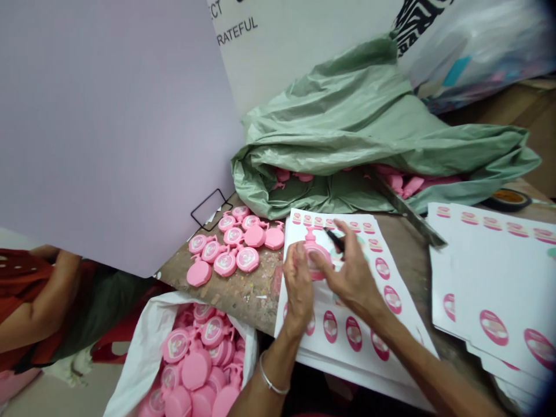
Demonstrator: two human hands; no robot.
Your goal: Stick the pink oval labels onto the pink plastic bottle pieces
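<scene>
My left hand [299, 284] grips a pink round plastic case [318, 258] with a narrow neck at its top, above a sheet of stickers [304, 347]. Between the fingers of my right hand [351, 269] is a small dark tool [333, 238]; its kind is not clear. My right thumb presses on the front of the case, partly covering its face. The sheet bears rows of pink oval and small printed labels and lies on a stack of paper.
Several pink cases [226, 262] lie on the worn table [247, 295] at the left. A white sack [134, 347] below holds many more. Behind is a green bag [347, 116] with pink pieces. A metal ruler-like strip [417, 220], sticker sheets [512, 272] and tape roll [508, 198] are right.
</scene>
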